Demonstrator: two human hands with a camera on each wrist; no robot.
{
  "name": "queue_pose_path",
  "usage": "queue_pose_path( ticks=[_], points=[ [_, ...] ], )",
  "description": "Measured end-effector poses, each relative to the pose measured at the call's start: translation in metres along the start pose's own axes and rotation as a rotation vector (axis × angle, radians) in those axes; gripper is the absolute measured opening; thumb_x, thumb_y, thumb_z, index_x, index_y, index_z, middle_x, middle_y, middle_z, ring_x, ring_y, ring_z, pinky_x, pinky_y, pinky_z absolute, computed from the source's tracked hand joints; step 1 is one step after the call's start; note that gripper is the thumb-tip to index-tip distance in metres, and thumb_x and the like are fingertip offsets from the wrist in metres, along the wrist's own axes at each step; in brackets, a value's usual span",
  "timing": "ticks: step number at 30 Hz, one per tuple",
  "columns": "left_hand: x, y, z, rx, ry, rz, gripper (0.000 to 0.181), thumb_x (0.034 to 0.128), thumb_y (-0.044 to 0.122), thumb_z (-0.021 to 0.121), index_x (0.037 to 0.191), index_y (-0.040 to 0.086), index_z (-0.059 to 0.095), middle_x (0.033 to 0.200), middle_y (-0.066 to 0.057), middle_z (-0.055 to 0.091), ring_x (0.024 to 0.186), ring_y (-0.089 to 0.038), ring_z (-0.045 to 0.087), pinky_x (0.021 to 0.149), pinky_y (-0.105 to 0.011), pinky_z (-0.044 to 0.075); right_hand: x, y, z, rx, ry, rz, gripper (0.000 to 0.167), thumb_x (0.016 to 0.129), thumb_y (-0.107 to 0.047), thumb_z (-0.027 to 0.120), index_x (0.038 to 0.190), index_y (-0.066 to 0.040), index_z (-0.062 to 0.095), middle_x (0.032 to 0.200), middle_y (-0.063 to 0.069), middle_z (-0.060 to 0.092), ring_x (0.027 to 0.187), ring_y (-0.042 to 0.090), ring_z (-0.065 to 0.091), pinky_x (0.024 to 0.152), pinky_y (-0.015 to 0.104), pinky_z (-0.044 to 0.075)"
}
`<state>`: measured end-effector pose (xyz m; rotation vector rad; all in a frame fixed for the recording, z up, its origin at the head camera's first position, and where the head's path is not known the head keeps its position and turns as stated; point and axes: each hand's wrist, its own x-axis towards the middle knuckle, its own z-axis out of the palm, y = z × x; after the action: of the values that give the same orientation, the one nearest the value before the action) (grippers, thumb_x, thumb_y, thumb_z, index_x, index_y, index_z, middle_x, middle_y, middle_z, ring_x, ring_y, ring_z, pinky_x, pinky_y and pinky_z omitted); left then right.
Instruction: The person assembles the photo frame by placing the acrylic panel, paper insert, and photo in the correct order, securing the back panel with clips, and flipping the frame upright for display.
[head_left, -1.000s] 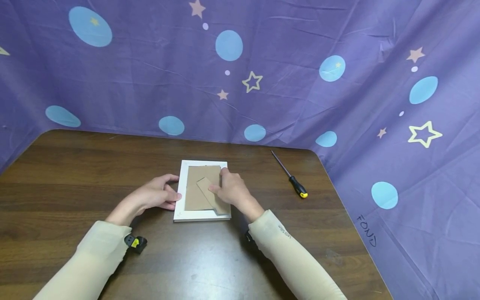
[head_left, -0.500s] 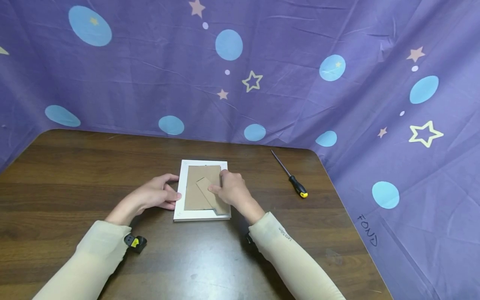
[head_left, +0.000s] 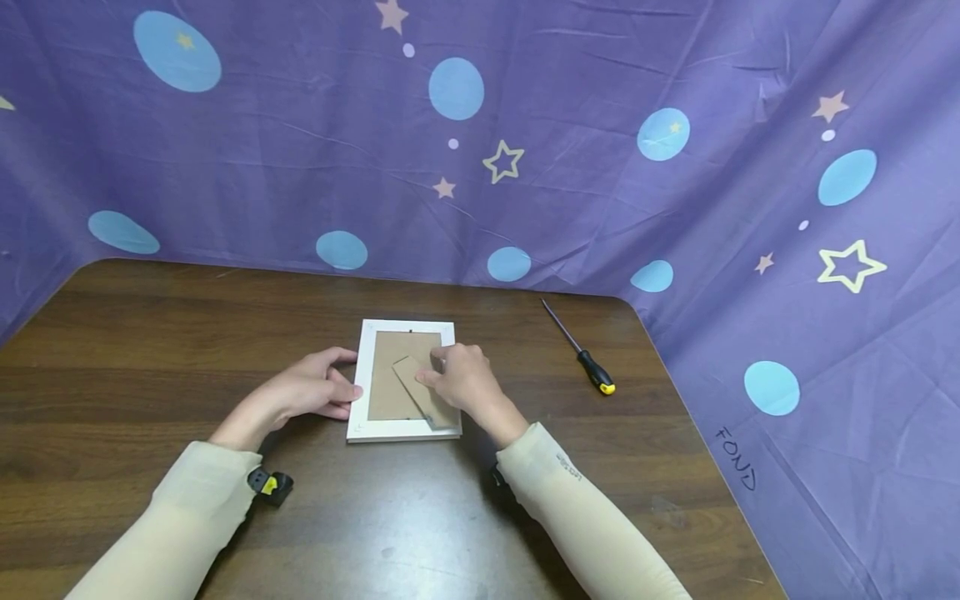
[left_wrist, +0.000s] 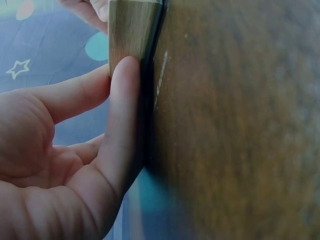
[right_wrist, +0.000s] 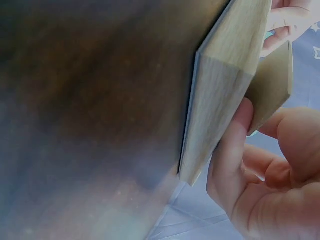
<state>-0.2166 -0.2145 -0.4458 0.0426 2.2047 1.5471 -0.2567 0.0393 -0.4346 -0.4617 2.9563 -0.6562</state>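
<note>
1. The white frame [head_left: 401, 430] lies back-up near the middle of the wooden table [head_left: 187, 350], its brown backing [head_left: 386, 383] uppermost – any skid would likely scuff the hidden side
2. The left hand [head_left: 318, 387] braces the frame's edge at nine o'clock, fingers spread along the side, thumb tip against the border; it looks a light touch, so a firm push from three o'clock could twist or slide the frame
3. The right hand [head_left: 465, 379] bends over the three o'clock side, thumb at the support leg [head_left: 422, 396], index finger apart from the thumb above the backing; whether the fingers pinch anything I cannot tell
4. The leg slants from eleven towards five o'clock and, in the right wrist view, seems to stand off the frame; prying it sideways could strain its joint – or bend the backing
5. A small dark mark [head_left: 410, 332] shows at the backing's twelve o'clock edge; if it is a clip, a fingertip could snag there
6. The screwdriver [head_left: 581, 353] lies towards two o'clock, well apart; a wide swing of the right sleeve [head_left: 570, 492] could knock it rolling
</note>
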Motion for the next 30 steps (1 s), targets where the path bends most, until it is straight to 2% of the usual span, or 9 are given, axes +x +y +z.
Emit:
queue_pose_path(
  ticks=[12, 23, 26, 30],
  points=[
    [-0.0004, 0.0009, -0.0006, -0.008, 0.0, -0.019, 0.078, 0.1019, 0.004, 0.067, 0.163, -0.008, 0.02, 0.111, -0.024, 0.066, 0.085, -0.021, 0.072, 0.078, -0.034, 0.068, 0.0014, 0.0028, -0.0016, 0.053, -0.031, 0.01, 0.053, 0.097, -0.041, 0.079, 0.141, -0.012, 0.07, 0.131, 0.013, 0.074, 0.137, 0.038, 0.059, 0.117, 0.051, 0.049],
    [-0.0003, 0.0003, -0.0015, -0.018, -0.006, -0.018, 0.079, 0.1018, 0.004, 0.068, 0.163, -0.007, 0.02, 0.112, -0.024, 0.066, 0.086, -0.021, 0.071, 0.079, -0.034, 0.068, 0.0024, 0.002, -0.0024, 0.061, -0.037, 0.02, 0.052, 0.098, -0.04, 0.078, 0.141, -0.012, 0.07, 0.135, 0.013, 0.072, 0.139, 0.038, 0.057, 0.118, 0.052, 0.048],
    [-0.0001, -0.0004, -0.0014, -0.02, -0.01, -0.012, 0.079, 0.1019, 0.004, 0.067, 0.163, -0.008, 0.019, 0.112, -0.024, 0.066, 0.086, -0.021, 0.072, 0.079, -0.034, 0.068, 0.0018, 0.0009, -0.0028, 0.049, -0.036, 0.023, 0.051, 0.098, -0.04, 0.078, 0.141, -0.013, 0.07, 0.135, 0.013, 0.072, 0.138, 0.039, 0.058, 0.118, 0.052, 0.048],
    [-0.0004, -0.001, -0.0016, -0.023, -0.01, -0.013, 0.079, 0.1019, 0.004, 0.067, 0.163, -0.008, 0.019, 0.111, -0.024, 0.066, 0.086, -0.021, 0.072, 0.079, -0.035, 0.068, 0.0009, -0.0023, -0.0046, -0.038, -0.033, -0.002, 0.049, 0.098, -0.043, 0.076, 0.14, -0.017, 0.072, 0.138, 0.01, 0.071, 0.131, 0.038, 0.064, 0.109, 0.051, 0.056]
  ],
)
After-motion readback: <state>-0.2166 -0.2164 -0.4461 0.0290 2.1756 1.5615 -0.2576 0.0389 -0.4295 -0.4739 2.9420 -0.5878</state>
